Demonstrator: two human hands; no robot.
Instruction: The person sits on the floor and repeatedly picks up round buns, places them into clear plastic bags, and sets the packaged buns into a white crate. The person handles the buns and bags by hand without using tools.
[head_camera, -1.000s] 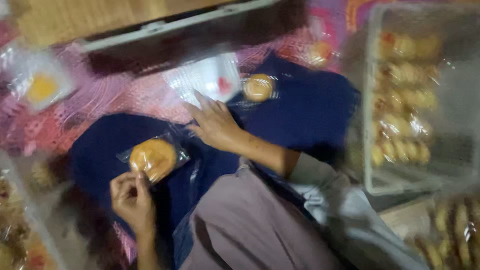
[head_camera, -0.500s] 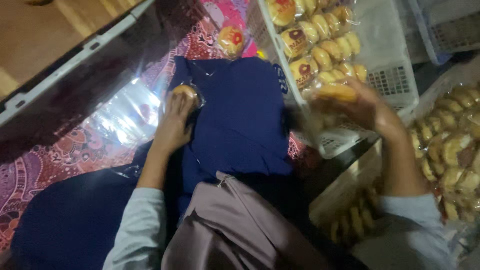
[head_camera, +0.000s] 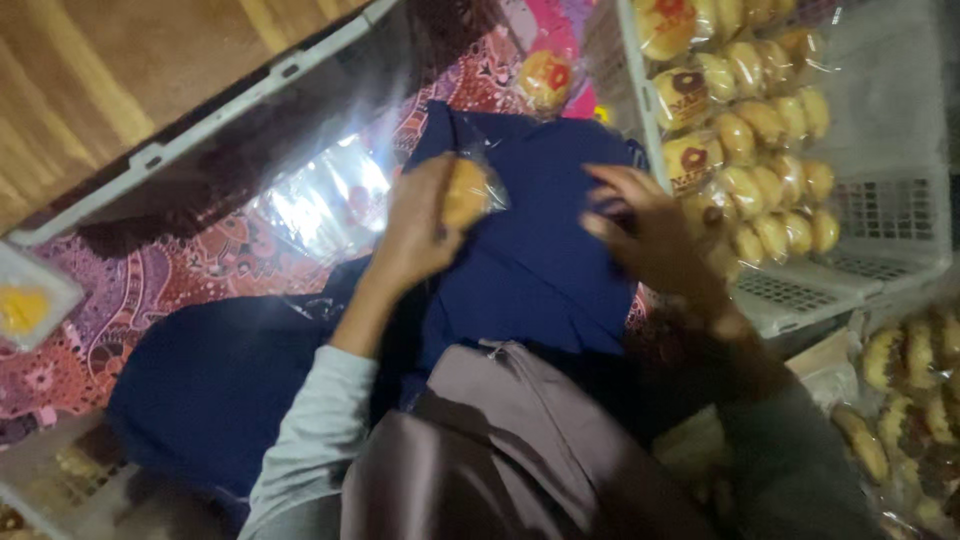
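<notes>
Head view: left hand (head_camera: 420, 225) held a round golden pastry in a clear wrapper (head_camera: 468, 192) against the dark blue cloth (head_camera: 530, 270) over the lap. Right hand (head_camera: 645, 230) had come back from the white crate (head_camera: 900, 260), where it was half a second before; now it hovered over the cloth, fingers loosely curled and blurred, can't tell if it held anything. Crate held rows of bagged pastries (head_camera: 740, 130). Another wrapped pastry (head_camera: 545, 78) lay on the patterned mat (head_camera: 150, 300). Empty clear bags (head_camera: 330, 195) beside the left hand.
</notes>
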